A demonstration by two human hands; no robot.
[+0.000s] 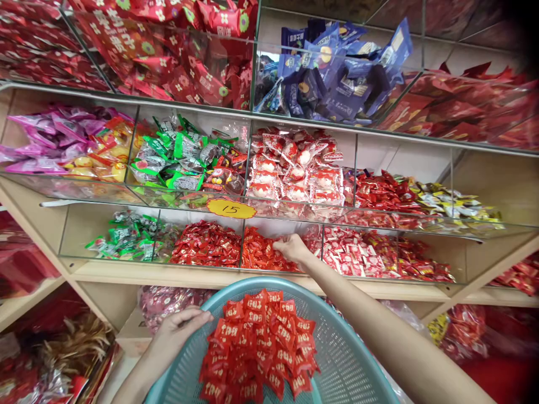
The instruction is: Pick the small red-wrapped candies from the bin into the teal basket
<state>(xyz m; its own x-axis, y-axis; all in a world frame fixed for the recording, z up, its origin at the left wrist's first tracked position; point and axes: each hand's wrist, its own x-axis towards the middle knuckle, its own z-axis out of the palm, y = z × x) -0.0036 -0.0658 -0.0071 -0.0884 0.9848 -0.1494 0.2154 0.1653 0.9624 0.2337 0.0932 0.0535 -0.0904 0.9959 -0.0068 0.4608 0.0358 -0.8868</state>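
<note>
My left hand grips the left rim of a teal plastic basket, its thumb and fingers at the edge. Small red wrapped packets lie heaped inside the basket. My right hand reaches over the basket into a bottom-row compartment of small red-orange packets. Its fingers are curled together at the packets; whether they pinch one is too small to tell.
Clear-fronted shelf compartments hold green packets, red-and-white sweets and blue packets. A yellow tag marked 15 hangs above the bottom row. The wooden shelf edge runs just behind the basket.
</note>
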